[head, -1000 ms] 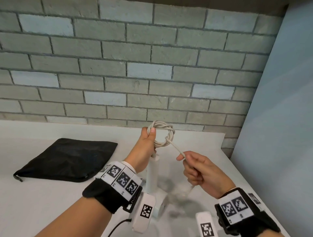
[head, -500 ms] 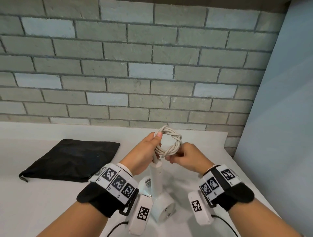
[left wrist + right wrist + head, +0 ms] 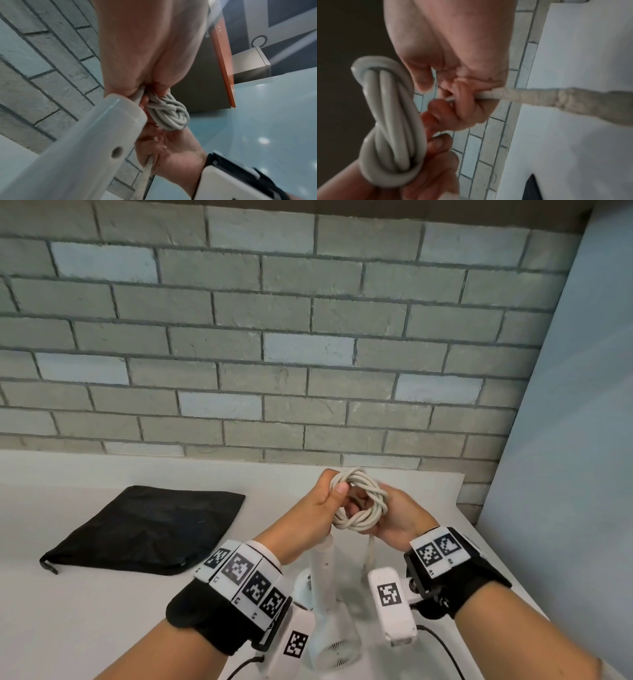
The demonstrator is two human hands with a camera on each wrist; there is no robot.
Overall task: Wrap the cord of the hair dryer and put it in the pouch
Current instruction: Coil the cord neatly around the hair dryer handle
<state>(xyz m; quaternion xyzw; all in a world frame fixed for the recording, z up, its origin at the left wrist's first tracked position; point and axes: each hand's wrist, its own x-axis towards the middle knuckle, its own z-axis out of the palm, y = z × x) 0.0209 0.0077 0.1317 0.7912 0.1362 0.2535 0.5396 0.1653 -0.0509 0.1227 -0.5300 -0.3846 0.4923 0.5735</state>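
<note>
The white hair dryer (image 3: 329, 621) hangs by its handle below my hands, head down near the table. Its pale cord (image 3: 363, 501) is coiled into a small ring with turns wound around it. My left hand (image 3: 325, 501) grips the left side of the coil, thumb on top. My right hand (image 3: 394, 515) holds the coil's right side and pinches the cord's free end (image 3: 491, 94), which leads down to the taped plug end (image 3: 370, 553). The wrist views show the coil (image 3: 168, 115) (image 3: 390, 128) between both hands. The black pouch (image 3: 147, 529) lies flat on the table at left.
The white table (image 3: 85, 611) runs to a grey brick wall (image 3: 274, 337) at the back. A pale blue panel (image 3: 565, 440) closes off the right side, near the table's right edge. Wrist-camera cables hang under both forearms.
My right hand has come up from the lower right to the coil, bringing the cord's free length with it. The loose straight run of cord is now wound in, and the coil is tighter.
</note>
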